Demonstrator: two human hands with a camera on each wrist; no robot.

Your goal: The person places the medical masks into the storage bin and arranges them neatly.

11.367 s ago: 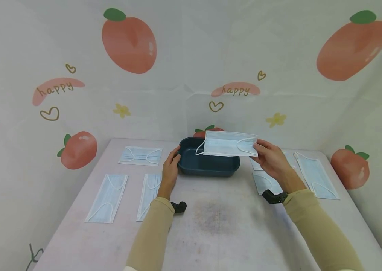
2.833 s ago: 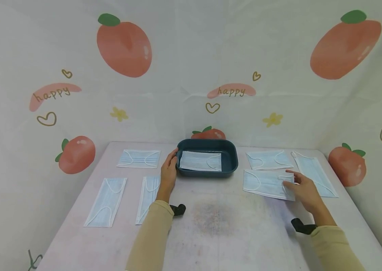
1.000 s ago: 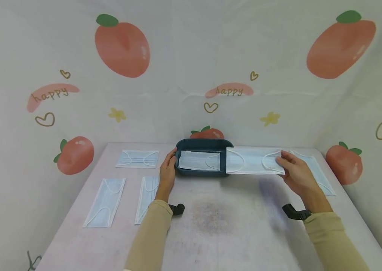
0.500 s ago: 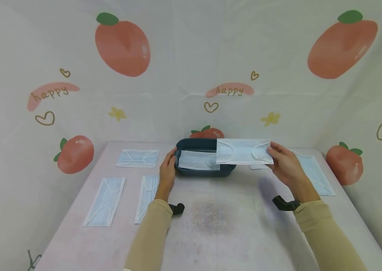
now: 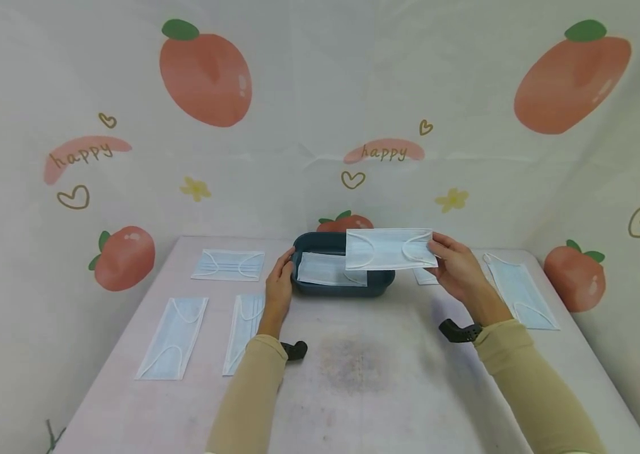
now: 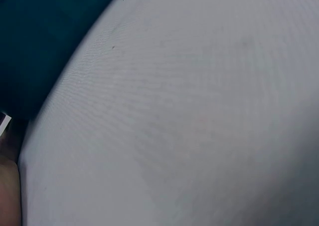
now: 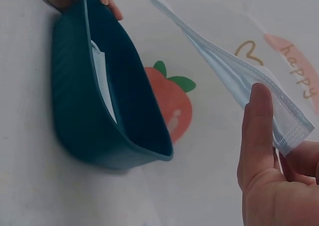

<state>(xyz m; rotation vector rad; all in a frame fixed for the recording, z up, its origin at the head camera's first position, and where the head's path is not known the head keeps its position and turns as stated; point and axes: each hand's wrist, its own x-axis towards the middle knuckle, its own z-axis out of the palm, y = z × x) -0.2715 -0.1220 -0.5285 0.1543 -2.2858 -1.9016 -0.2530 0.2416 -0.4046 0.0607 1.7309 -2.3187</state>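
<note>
Pleated mask (image 5: 390, 248) — flat, rectangular — pinched by right hand (image 5: 458, 272).

Held mask (image 5: 390, 248) now above tray (image 5: 342, 287)

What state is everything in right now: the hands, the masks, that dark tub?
Right hand: pinches one end of a mask, held up.
Held mask: flat, in the air over the tub's right part.
Left hand: rests against the tub's left end.
Tub: upright on the table, one mask lying inside.
Other masks: lying flat on the table.
</note>
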